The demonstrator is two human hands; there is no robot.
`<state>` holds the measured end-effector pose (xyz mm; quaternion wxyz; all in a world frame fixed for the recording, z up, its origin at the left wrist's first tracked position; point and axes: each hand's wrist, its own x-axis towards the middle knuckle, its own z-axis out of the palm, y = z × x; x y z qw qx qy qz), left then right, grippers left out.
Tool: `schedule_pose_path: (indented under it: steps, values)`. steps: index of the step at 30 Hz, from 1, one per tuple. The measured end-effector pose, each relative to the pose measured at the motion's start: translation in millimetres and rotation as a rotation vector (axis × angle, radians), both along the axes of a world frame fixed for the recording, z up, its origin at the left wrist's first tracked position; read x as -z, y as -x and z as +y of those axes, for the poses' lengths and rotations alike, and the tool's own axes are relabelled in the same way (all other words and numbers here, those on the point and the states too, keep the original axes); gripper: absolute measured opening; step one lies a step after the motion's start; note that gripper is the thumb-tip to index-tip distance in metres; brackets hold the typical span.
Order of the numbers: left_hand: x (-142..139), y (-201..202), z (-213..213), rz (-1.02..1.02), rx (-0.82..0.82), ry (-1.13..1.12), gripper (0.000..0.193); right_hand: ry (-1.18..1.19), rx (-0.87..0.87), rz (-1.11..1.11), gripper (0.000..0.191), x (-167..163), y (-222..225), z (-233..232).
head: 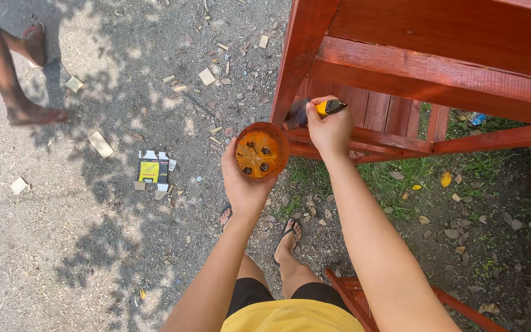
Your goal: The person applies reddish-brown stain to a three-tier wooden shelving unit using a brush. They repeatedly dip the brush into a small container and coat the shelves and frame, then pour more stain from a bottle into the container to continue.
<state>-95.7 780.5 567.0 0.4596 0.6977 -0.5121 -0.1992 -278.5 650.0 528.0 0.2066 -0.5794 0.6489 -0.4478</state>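
While left hand [241, 184] cups paint bowl [260, 150], right hand [330, 129] around brush [314, 110].

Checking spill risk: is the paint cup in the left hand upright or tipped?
Roughly upright. The paint cup sits in the left hand, its round mouth facing up at the camera, with orange-brown stain pooled level across the bottom.

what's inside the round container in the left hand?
The container in the left hand shows orange-brown liquid with several dark spots. Its bottom beneath the liquid is covered.
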Motion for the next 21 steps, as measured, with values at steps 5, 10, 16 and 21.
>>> schedule_pose_path:
  steps: [5, 10, 16, 21]
  values:
    - [-2, 8, 0, -0.018, 0.013, 0.011, 0.106, -0.169, -0.006, -0.247, 0.013, 12, 34, 13]
    - [-3, 26, 2, 0.013, 0.048, 0.012, 0.105, -0.085, 0.124, -0.051, 0.014, 16, 94, 29]
    - [-2, 50, 9, 0.03, 0.081, 0.021, 0.106, -0.056, 0.218, 0.005, 0.018, 11, 168, 55]
    - [-5, 66, 12, 0.026, 0.121, 0.043, 0.107, -0.045, 0.288, 0.214, 0.016, 6, 224, 77]
